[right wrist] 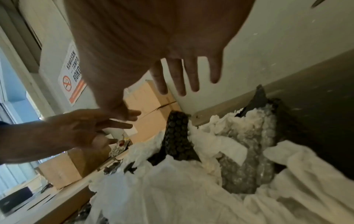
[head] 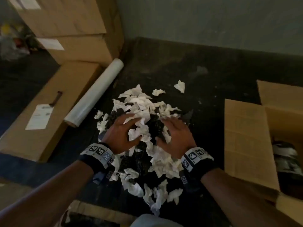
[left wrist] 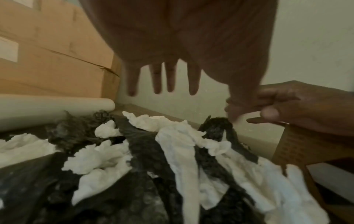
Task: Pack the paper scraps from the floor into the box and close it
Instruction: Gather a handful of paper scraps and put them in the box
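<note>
A heap of crumpled white paper scraps [head: 144, 110] mixed with black bubble wrap [head: 155, 126] lies on the dark floor in the middle of the head view. My left hand [head: 122, 134] and right hand [head: 176, 138] hover just over the heap, palms down, one at each side, fingers spread and straight, holding nothing. The left wrist view shows the left fingers [left wrist: 157, 81] straight above the scraps [left wrist: 178, 141]. In the right wrist view the right fingers [right wrist: 191, 77] are equally straight over the paper [right wrist: 172, 189]. The open cardboard box [head: 246, 140] stands at the right, flaps up.
A roll of clear film [head: 95, 94] lies left of the heap against a long flat carton [head: 44, 115]. Stacked cartons [head: 73, 28] stand behind it near the wall. Something dark and shiny [head: 285, 159] sits inside the open box. A loose scrap [head: 180, 86] lies farther out.
</note>
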Motion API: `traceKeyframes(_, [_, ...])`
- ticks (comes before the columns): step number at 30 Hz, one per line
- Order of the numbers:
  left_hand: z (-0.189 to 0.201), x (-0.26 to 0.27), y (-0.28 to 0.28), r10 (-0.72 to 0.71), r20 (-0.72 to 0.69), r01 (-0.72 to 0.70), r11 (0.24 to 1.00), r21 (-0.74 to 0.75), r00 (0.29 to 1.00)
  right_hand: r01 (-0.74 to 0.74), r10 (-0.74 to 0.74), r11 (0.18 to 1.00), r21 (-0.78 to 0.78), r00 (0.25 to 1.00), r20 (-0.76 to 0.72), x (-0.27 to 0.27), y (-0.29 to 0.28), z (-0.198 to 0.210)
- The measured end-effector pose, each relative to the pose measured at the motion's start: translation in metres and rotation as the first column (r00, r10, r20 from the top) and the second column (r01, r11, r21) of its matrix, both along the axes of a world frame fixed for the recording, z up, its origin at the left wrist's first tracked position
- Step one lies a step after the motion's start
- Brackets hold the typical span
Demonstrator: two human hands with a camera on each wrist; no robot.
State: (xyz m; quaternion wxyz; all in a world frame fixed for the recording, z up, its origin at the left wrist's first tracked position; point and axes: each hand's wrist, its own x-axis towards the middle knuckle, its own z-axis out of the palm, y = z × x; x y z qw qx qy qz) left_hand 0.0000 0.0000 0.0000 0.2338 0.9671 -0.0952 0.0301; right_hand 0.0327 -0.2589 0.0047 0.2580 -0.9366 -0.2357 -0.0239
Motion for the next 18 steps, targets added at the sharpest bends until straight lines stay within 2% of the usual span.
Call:
traceKeyframes(3, [-0.006, 0.017, 0.006, 0.061, -0.270, 0.004, 0.972, 0.233, 0.961, -0.067, 0.003, 0.965, -0.253, 0.969, -0.247, 0.020, 0.014, -0.015])
traceKeyframes(5, [-0.011, 0.032, 0.004, 0.066, -0.366, 0.051, 0.952, 0.301, 0.928, -0.098, -0.009, 0.937, -0.335, 0.953, -0.304, 0.034, 0.025, -0.025])
traceKeyframes(7, [-0.018, 0.048, 0.002, 0.065, -0.446, 0.090, 0.943, 0.319, 0.893, -0.111, -0.023, 0.929, -0.352, 0.935, -0.355, 0.048, 0.035, -0.038])
traceKeyframes(9, [-0.029, 0.064, 0.003, 0.080, -0.495, 0.108, 0.934, 0.340, 0.865, -0.131, -0.016, 0.931, -0.342, 0.919, -0.394, 0.061, 0.044, -0.050])
traceKeyframes(14, [-0.069, 0.076, 0.001, 0.074, -0.645, 0.128, 0.957, 0.261, 0.760, -0.219, -0.026, 0.904, -0.367, 0.828, -0.560, 0.076, 0.058, -0.091])
traceKeyframes(18, [-0.092, 0.072, 0.001, 0.078, -0.583, 0.122, 0.947, 0.297, 0.809, -0.218, -0.059, 0.891, -0.399, 0.815, -0.577, 0.075, 0.060, -0.112])
